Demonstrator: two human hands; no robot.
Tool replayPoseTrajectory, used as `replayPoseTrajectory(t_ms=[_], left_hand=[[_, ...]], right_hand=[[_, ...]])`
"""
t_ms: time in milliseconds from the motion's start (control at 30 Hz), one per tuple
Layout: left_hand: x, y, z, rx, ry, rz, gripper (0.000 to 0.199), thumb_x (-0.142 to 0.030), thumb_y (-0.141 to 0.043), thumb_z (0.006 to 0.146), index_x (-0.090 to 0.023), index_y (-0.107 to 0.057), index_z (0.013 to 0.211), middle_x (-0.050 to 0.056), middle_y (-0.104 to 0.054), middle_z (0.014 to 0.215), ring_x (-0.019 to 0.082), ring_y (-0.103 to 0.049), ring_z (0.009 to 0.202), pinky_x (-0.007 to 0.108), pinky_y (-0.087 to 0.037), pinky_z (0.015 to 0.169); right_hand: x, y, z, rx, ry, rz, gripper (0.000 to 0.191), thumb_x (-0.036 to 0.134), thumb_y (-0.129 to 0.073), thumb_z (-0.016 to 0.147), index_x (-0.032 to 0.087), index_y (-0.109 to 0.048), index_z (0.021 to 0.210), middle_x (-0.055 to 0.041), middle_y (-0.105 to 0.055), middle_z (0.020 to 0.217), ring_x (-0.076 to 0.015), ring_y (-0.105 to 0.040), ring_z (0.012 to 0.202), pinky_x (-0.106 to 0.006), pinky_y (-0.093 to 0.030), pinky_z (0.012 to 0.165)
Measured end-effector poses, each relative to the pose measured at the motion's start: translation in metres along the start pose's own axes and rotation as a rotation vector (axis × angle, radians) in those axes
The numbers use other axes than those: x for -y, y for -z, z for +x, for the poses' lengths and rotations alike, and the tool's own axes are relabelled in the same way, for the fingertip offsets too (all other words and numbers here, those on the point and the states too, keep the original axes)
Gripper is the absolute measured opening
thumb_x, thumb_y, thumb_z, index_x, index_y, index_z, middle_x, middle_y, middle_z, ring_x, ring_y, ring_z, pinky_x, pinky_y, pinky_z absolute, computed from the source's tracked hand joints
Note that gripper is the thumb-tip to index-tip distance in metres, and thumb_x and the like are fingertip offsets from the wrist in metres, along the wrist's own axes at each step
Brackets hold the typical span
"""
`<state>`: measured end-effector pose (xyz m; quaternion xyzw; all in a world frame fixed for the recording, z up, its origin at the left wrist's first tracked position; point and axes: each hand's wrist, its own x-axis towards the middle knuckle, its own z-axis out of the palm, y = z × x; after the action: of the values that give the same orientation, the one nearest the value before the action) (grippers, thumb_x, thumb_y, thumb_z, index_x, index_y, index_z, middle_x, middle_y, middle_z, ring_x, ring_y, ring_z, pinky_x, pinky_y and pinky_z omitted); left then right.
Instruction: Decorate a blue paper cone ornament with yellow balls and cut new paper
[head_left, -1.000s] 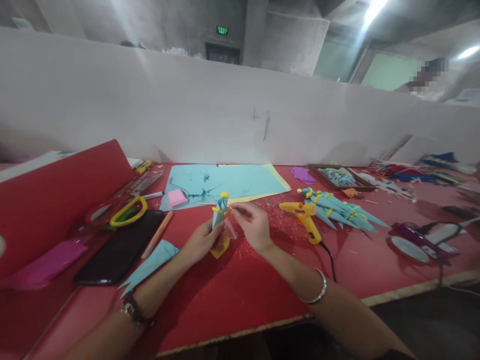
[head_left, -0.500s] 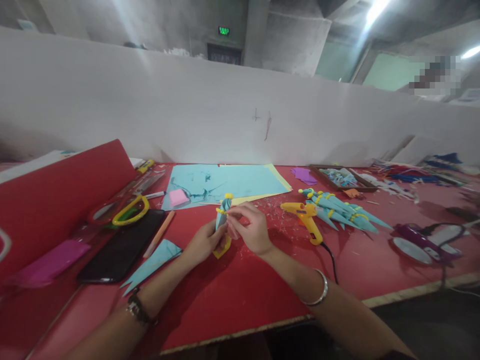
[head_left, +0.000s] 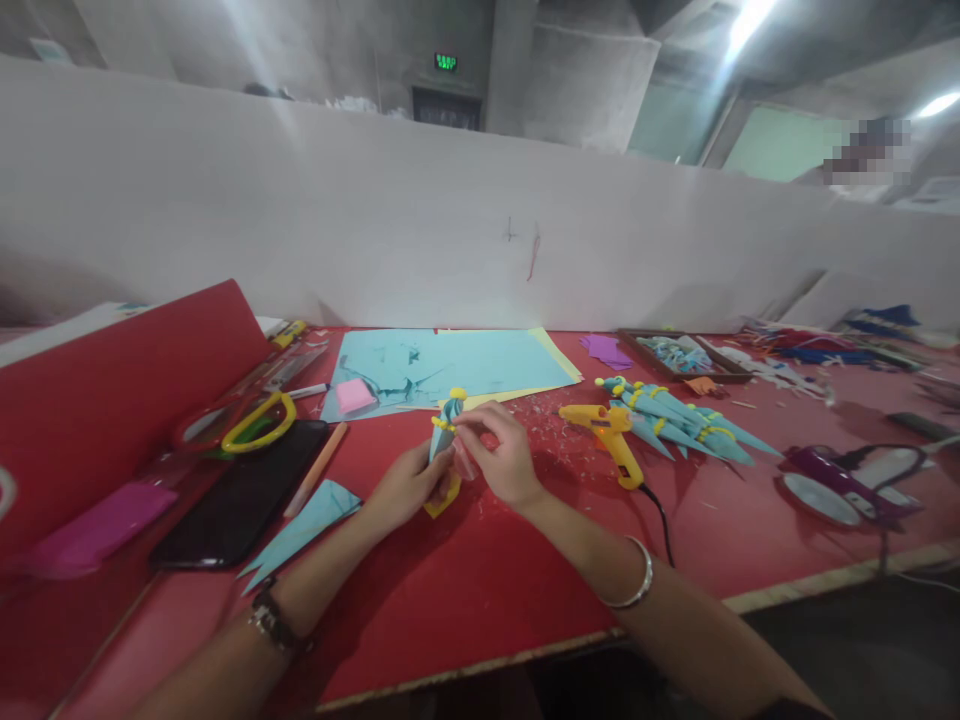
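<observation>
A small blue paper cone (head_left: 440,440) with yellow trim and a yellow tip stands upright in the fingers of my left hand (head_left: 409,487). My right hand (head_left: 504,455) is pinched at the cone's yellow band, its fingertips touching there; whether they hold a piece of their own is too small to tell. Just under my left fingers lies a yellow piece (head_left: 442,499), partly hidden. To the right are a yellow glue gun (head_left: 616,440) and several similar blue cones with yellow bands (head_left: 686,420).
Blue sheets (head_left: 465,358) lie behind my hands. At the left are a black phone (head_left: 236,500), yellow-handled scissors (head_left: 259,422), an orange stick (head_left: 316,470) and folded blue paper (head_left: 304,532). A tray of scraps (head_left: 682,355) and a purple device (head_left: 847,485) are at the right.
The view has shifted very slightly. My right fingertips have moved slightly at the yellow band; my left hand keeps its hold on the cone.
</observation>
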<state>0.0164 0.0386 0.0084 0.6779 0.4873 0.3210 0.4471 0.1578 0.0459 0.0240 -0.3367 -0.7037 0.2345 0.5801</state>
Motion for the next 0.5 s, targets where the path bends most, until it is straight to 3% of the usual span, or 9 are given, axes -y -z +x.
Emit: replayPoseTrajectory(t_ms=[500], left_hand=[[-0.0002, 0.0007, 0.0000, 0.003, -0.005, -0.034, 0.036, -0.051, -0.036, 0.077, -0.018, -0.042, 0.063, -0.006, -0.046, 0.048, 0.010, -0.043, 0.042, 0.022, -0.035, 0.043]], right_hand=[[-0.0029, -0.0013, 0.0009, -0.022, -0.025, 0.002, 0.004, 0.016, -0.054, 0.073, 0.018, -0.057, 0.073, 0.0004, -0.052, 0.072, -0.0107, -0.052, 0.065, -0.023, -0.044, 0.062]])
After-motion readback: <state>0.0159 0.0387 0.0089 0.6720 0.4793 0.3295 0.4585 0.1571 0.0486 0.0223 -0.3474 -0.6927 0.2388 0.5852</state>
